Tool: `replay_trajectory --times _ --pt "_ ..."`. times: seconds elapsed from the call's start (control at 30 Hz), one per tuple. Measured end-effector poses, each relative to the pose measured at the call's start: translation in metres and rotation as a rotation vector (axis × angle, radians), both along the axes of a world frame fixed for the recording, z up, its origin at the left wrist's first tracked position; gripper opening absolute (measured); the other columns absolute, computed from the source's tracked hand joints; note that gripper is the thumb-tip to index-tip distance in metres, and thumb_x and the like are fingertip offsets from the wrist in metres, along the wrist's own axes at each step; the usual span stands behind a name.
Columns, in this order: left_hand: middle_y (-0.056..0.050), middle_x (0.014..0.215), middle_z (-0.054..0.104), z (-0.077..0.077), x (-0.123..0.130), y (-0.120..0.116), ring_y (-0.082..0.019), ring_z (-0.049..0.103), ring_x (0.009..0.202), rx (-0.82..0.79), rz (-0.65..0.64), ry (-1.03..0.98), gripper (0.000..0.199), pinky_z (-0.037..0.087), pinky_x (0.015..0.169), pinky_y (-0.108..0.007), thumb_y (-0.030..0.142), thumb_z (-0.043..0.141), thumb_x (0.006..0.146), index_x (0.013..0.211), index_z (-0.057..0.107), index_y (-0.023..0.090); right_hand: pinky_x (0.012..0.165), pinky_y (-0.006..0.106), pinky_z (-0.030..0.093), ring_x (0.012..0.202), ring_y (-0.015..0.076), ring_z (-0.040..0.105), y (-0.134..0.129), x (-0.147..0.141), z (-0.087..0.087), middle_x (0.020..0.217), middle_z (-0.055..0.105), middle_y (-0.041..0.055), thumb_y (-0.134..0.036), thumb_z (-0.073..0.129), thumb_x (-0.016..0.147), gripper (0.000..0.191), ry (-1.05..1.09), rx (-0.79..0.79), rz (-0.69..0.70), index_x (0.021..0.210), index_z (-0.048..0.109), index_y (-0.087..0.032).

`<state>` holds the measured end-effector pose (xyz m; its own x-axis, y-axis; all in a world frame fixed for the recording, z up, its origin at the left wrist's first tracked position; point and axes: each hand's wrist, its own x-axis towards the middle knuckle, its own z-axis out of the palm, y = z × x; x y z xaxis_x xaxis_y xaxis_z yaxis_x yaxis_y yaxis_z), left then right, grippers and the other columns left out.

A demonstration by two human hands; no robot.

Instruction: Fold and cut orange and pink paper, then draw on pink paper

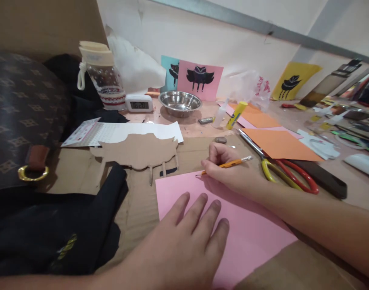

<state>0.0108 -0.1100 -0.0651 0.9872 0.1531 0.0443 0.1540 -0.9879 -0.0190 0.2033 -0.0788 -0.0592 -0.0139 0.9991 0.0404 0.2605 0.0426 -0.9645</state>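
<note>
A pink sheet of paper [244, 237] lies on brown cardboard in front of me. My left hand [187, 237] rests flat on its left part, fingers spread. Near the sheet's far edge, my right hand [223, 163] grips an orange pencil [232, 163], its tip at the paper. I cannot make out any marks on the sheet. Just beyond, to the left, is a cardboard cutout [138, 151] with thin legs. Scissors [281, 171] with red and yellow handles lie to the right of my right hand.
Orange paper [281, 143] lies by the scissors. Behind stand a metal bowl [180, 103], a glue stick [237, 114], a small digital clock [138, 104] and a bottle [104, 76]. Pink [213, 82] and yellow cards [305, 72] lean at the wall. A brown bag [23, 121] and black cloth [45, 229] fill the left.
</note>
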Motion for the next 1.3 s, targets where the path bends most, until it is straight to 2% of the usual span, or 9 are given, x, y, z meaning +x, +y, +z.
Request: replay_trajectory --times 0.13,0.27,0.4,0.6,0.83,1.03,1.2,1.3 --pt "-0.021 0.143 0.055 -0.003 0.0001 0.0002 -0.04 0.056 0.128 0.038 -0.002 -0.062 0.049 0.047 0.099 -0.056 0.037 0.03 0.105 0.141 0.051 0.009 0.044 0.018 0.032 0.044 0.005 0.039 0.0 -0.0011 0.0011 0.052 0.04 -0.0107 -0.02 0.061 0.085 0.031 -0.025 0.023 -0.02 0.067 0.036 -0.021" --pt "-0.021 0.142 0.056 -0.0072 -0.0009 0.0 -0.041 0.058 0.125 0.057 0.002 -0.124 0.051 0.046 0.099 -0.056 0.042 0.043 0.1 0.139 0.053 0.009 0.042 0.018 0.031 0.044 0.0057 0.042 0.0004 -0.0012 -0.0002 0.051 0.043 -0.0099 -0.018 0.06 0.085 0.03 -0.043 0.017 -0.017 0.066 0.036 -0.022" --pt "-0.02 0.14 0.058 -0.006 -0.0005 0.0007 -0.04 0.059 0.124 0.053 0.001 -0.117 0.052 0.047 0.098 -0.053 0.044 0.046 0.099 0.137 0.055 0.01 0.041 0.018 0.03 0.043 0.0062 0.043 0.0006 -0.0015 -0.0007 0.05 0.043 -0.0097 -0.019 0.061 0.085 0.031 -0.073 0.017 -0.022 0.066 0.036 -0.022" --pt "-0.02 0.14 0.059 -0.0047 0.0003 0.0017 -0.04 0.06 0.123 0.045 0.005 -0.113 0.049 0.048 0.097 -0.053 0.04 0.045 0.099 0.137 0.054 0.01 0.042 0.017 0.031 0.044 0.0053 0.042 -0.002 -0.0015 0.0022 0.05 0.045 -0.0098 -0.022 0.061 0.087 0.031 -0.089 0.005 0.003 0.067 0.037 -0.021" --pt "-0.021 0.143 0.055 -0.0061 -0.0008 0.001 -0.038 0.059 0.125 0.01 0.009 -0.106 0.045 0.042 0.102 -0.054 0.03 0.038 0.101 0.139 0.052 0.01 0.044 0.017 0.034 0.046 0.0052 0.04 -0.0014 0.0004 -0.0007 0.051 0.042 -0.0103 -0.023 0.062 0.086 0.031 -0.12 0.022 -0.026 0.067 0.037 -0.021" --pt "-0.02 0.139 0.059 -0.0045 -0.0001 0.0014 -0.039 0.061 0.123 0.025 0.008 -0.126 0.044 0.046 0.098 -0.053 0.032 0.042 0.1 0.135 0.055 0.01 0.044 0.018 0.036 0.045 0.0058 0.04 -0.0014 0.0008 -0.0028 0.051 0.042 -0.0107 -0.024 0.062 0.087 0.032 -0.095 0.018 -0.034 0.068 0.036 -0.022" --pt "-0.02 0.141 0.057 -0.0025 0.0006 0.0018 -0.04 0.059 0.124 0.05 -0.011 -0.076 0.045 0.049 0.096 -0.054 0.029 0.043 0.098 0.138 0.053 0.01 0.041 0.017 0.031 0.044 0.006 0.044 -0.0012 -0.0021 -0.0007 0.051 0.044 -0.01 -0.02 0.06 0.086 0.03 -0.092 0.04 -0.042 0.067 0.036 -0.022" --pt "-0.021 0.142 0.055 -0.0012 0.0006 0.0021 -0.042 0.058 0.125 0.045 -0.019 -0.06 0.046 0.05 0.096 -0.056 0.028 0.043 0.098 0.139 0.052 0.009 0.042 0.018 0.034 0.043 0.0069 0.045 -0.0013 -0.0021 -0.0001 0.049 0.044 -0.0101 -0.023 0.06 0.087 0.031 -0.088 0.027 -0.036 0.067 0.036 -0.022"
